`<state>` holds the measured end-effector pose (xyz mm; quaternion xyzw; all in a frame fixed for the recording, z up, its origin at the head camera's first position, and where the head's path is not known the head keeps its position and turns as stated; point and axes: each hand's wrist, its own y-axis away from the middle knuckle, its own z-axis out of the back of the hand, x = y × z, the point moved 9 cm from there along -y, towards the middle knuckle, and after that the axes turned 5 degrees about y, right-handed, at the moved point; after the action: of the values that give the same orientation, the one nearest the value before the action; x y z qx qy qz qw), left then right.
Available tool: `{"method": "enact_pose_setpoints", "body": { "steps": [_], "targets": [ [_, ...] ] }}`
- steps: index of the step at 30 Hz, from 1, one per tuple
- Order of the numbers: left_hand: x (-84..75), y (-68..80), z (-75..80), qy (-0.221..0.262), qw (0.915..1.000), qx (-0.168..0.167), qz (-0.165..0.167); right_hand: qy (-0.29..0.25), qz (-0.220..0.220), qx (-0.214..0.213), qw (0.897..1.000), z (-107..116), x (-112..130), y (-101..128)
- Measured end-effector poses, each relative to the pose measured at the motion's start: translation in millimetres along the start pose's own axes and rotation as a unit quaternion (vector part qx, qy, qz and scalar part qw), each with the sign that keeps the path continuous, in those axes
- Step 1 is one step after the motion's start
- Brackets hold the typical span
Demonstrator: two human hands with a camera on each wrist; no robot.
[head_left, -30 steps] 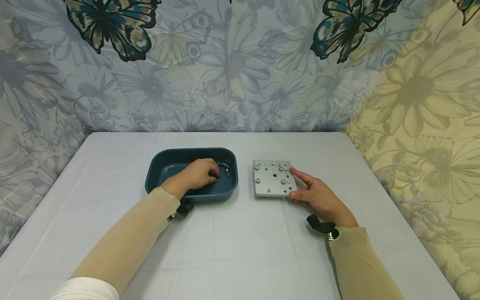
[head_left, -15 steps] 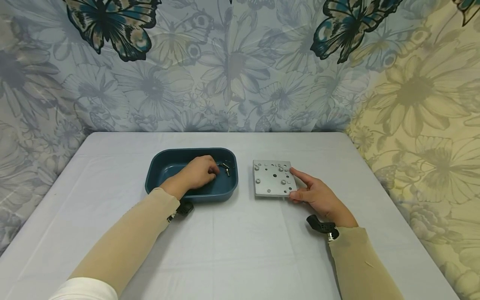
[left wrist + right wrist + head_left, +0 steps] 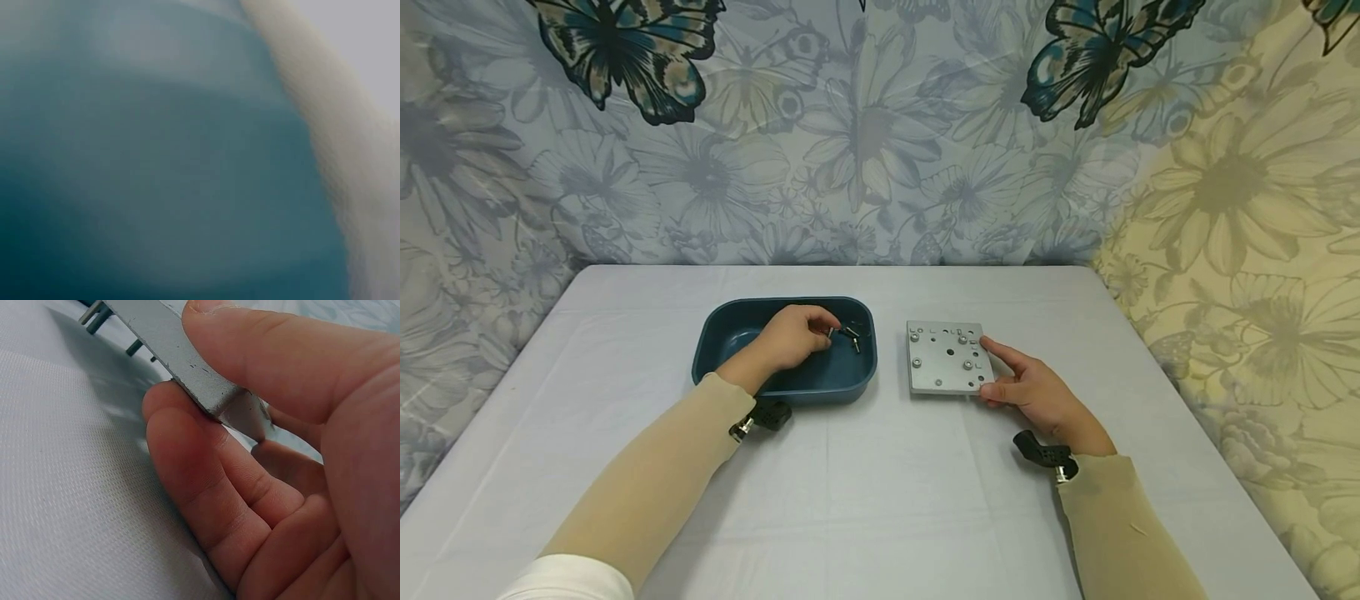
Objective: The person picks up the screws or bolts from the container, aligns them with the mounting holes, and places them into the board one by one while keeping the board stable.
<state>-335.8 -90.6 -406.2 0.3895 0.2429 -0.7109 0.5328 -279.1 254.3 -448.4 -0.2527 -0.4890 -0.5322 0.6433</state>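
Inside the dark blue tray (image 3: 820,397), my left hand (image 3: 793,337) pinches a small silver screw (image 3: 830,332) between thumb and fingertips. More small screws (image 3: 856,343) lie just right of those fingertips, on the tray's right side. My right hand (image 3: 1037,387) grips the right edge of a square silver metal plate (image 3: 951,379) with holes and several screw heads on top. In the right wrist view, the thumb lies along the plate's side (image 3: 187,359) and other fingers are curled beneath it; screw ends (image 3: 97,319) stick out below. The left wrist view is a blur of tray wall and sleeve.
A white cloth covers the table (image 3: 880,500). The tray stands left of the plate, with a gap of cloth between them. Behind the table hangs a floral and butterfly curtain (image 3: 865,167). Black wrist cameras (image 3: 1041,450) sit under both forearms.
My left hand has risen slightly and shifted toward the back of the tray, and a screw now shows between its fingertips. The right hand and the plate have stayed in place.
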Motion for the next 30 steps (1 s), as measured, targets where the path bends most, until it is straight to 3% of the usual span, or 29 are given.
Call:
{"method": "enact_pose_setpoints", "body": {
  "steps": [5, 11, 14, 19, 22, 30],
  "targets": [
    [5.4, 0.1, 2.3, 0.055, 0.9981, -0.009, 0.027, 0.002, -0.003, 0.000, 1.000, 0, -2, 0],
    [6.1, 3.5, 5.5, 0.135, 0.9893, -0.020, 0.051, 0.001, -0.001, 0.001, 1.000, 1, -2, 0],
    [-1.1, 7.3, 5.5, 0.188, 0.9798, -0.020, 0.063, 0.004, 0.001, 0.002, 1.000, 1, -1, 0],
    [-18.6, 10.4, -3.1, 0.282, 0.9562, -0.013, 0.076, 0.003, 0.003, 0.001, 1.000, 1, -1, 0],
    [-25.9, 9.9, -10.1, 0.306, 0.9491, -0.006, 0.075, -0.002, 0.000, 0.003, 1.000, 1, -2, 0],
    [-39.3, 4.2, -23.8, 0.328, 0.9424, -0.004, 0.066, 0.001, 0.000, 0.001, 1.000, 1, -2, 0]
  ]
}}
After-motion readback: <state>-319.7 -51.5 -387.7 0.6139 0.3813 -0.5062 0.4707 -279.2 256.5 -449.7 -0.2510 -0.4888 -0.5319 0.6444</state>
